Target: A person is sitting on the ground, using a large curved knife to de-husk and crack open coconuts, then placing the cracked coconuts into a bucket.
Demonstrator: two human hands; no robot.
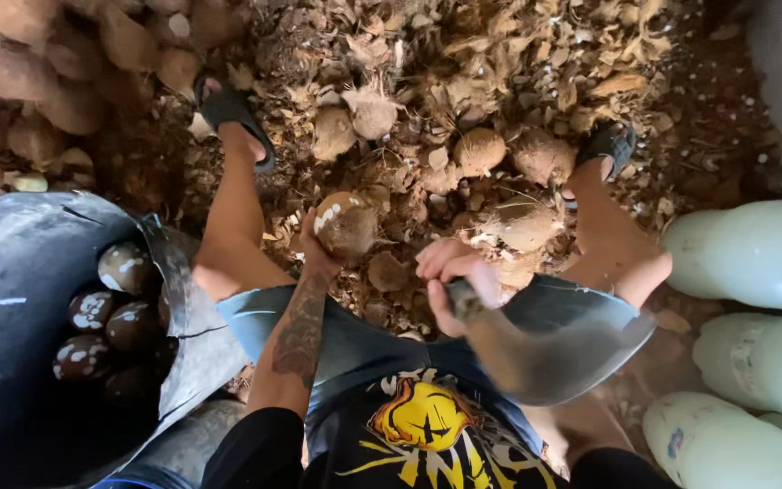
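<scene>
My left hand [316, 246] grips a brown coconut [348, 224] with white chipped patches, holding it up between my knees. My right hand [451, 274] is closed on the handle of a wide, blurred metal blade [561, 353] that sweeps out to the lower right over my thigh. The blade is apart from the coconut. I sit with legs spread in denim shorts, sandalled feet planted on a heap of husk.
A black tub [20, 272] at the left holds several dark peeled coconuts [101, 326]. Unpeeled coconuts [480, 149] and husk scraps [463, 54] cover the ground ahead. Brown husked coconuts [38, 81] pile at the upper left. Pale plastic jugs [753, 254] lie at the right.
</scene>
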